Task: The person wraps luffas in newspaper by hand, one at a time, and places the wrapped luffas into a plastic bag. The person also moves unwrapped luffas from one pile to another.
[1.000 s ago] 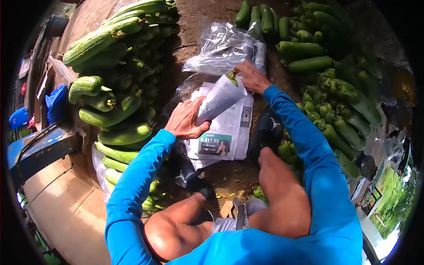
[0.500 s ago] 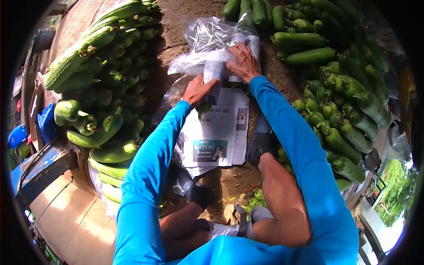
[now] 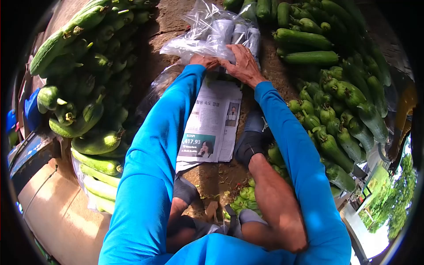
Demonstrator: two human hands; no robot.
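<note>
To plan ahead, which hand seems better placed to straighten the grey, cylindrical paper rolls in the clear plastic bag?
Probably the right hand, spread beside the rolls; the left hand sits farther from them, fingers mostly hidden.

— See the paper-wrapped roll (image 3: 222, 32) above the newspaper stack (image 3: 205, 117)?
— No longer; find it in the clear bag (image 3: 198, 32) beyond the stack.
— And find the left hand (image 3: 205, 61) where?
— Past the stack now, beside the right hand (image 3: 244, 65).
</note>
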